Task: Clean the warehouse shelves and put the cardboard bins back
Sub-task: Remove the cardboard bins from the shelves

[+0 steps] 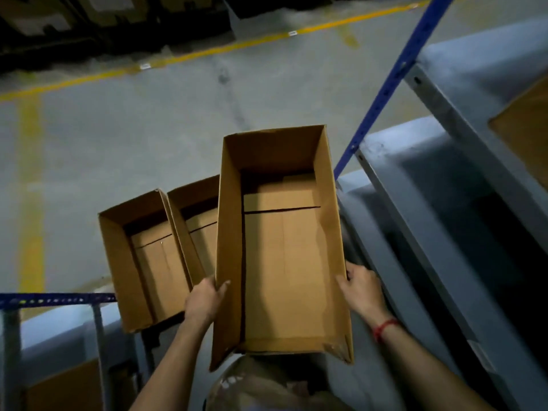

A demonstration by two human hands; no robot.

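Item: cardboard bin [284, 262], brown, long and rectangular, open at the top, nothing inside; bottom flaps meet in a dark seam; near right corner scuffed.
Location: you hold it out in front of you, just left of the grey shelves [415, 161].
Left hand [204, 301]: clamped on the bin's left wall, thumb over the rim, fingers hidden outside.
Right hand [361, 289]: fingers curled on the right wall's rim; red band [384, 329] on your wrist.
Neighbours: two more open bins [142, 262] side by side at your left.
Racking: blue upright [394, 81], perforated.
Room: dim; grey concrete floor [118, 129] with yellow lines [207, 51].
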